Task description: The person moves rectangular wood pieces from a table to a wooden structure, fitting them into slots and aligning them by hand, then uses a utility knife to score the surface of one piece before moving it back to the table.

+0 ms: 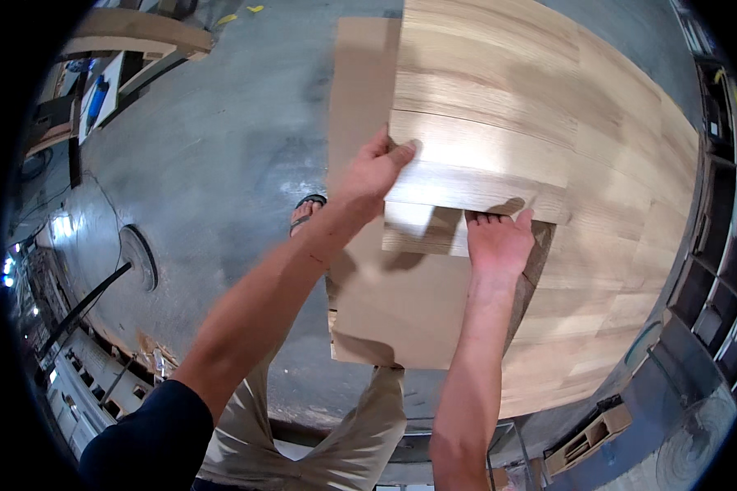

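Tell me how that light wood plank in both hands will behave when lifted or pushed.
The plank looks flat and straight between the left hand and right hand, so it is probably stiff, not floppy. Its smooth face may slide easily over the wood stack. Being flat, it is unlikely to roll or tip.

My left hand (374,170) and right hand (497,240) grip a light wooden panel (499,155), a glued-up board of pale oak-like strips with visible grain running across it. The panel lies flat, its near-left corner just over a plain brown sheet of board (393,303) lying under it. My left fingers curl over the panel's left edge; my right fingers hook its stepped front edge, where a shorter strip (422,231) juts toward me below the panel's main edge.
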Motion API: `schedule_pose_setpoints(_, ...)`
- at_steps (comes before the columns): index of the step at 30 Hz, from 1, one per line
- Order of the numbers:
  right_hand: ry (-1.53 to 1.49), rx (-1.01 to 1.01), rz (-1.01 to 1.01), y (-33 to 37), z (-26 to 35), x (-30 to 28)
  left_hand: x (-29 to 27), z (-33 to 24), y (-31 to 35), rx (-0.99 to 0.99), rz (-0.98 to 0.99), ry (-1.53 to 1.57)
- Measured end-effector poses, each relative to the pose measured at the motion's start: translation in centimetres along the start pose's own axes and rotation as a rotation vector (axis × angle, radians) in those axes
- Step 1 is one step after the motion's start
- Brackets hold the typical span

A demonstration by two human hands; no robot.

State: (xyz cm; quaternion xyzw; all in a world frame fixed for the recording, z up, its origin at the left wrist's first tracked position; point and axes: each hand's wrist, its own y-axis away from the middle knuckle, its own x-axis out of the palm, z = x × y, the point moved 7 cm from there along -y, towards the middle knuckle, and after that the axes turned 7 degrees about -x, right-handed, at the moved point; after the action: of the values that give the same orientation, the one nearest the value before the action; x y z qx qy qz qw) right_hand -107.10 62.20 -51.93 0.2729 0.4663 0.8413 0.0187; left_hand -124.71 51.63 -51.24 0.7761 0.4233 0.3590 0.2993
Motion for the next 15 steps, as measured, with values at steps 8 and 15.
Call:
schedule_pose_setpoints(8,0.01,-0.012,-0.018,-0.1,-0.8,0.7,-0.6,0.9,-1.5,0.089,0.114,-0.147)
schedule_pose_setpoints(15,0.086,-0.054,-0.039,-0.4,-1.4,1.6,-1.0,1.1,-1.5,0.051,0.086,-0.27)
